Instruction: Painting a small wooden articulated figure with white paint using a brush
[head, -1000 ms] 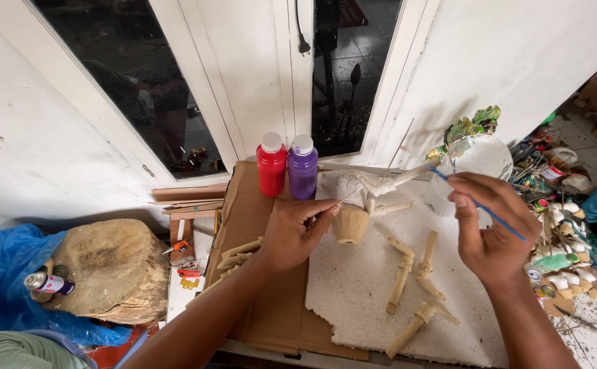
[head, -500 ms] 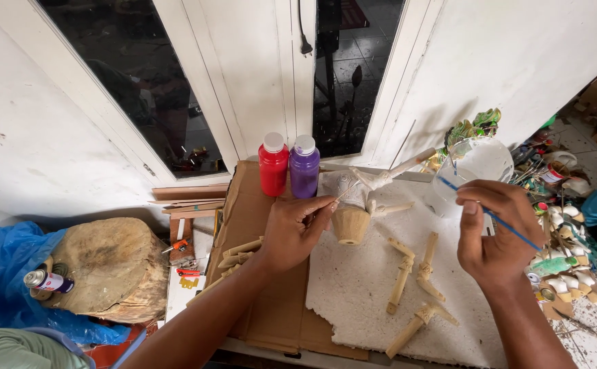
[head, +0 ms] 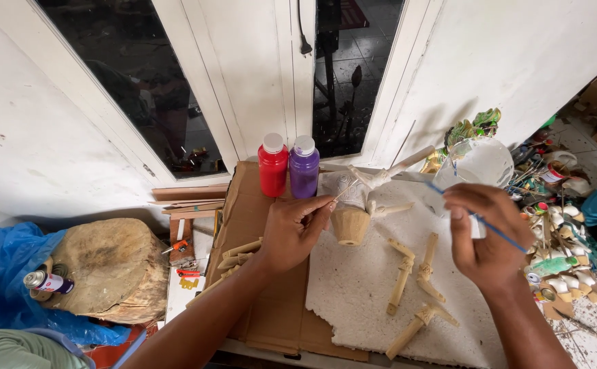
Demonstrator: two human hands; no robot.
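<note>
Wooden figure (head: 350,217) seemingly pinched by left hand (head: 293,232); right hand (head: 484,236) grips brush (head: 490,229)

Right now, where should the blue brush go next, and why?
Probably onto the wooden puppet figure. The left hand steadies that figure by a thin stick, while the right hand holds the blue brush raised beside it, its tip pointing toward the figure but not touching it.

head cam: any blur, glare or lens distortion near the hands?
Head view: even, soft daylight; no glare on the hands. The left hand and the wooden figure it steadies are sharp; the right hand with the thin blue brush is slightly soft. Wide-angle bending shows in the door frame; the dark glass panes carry dim reflections.
</note>
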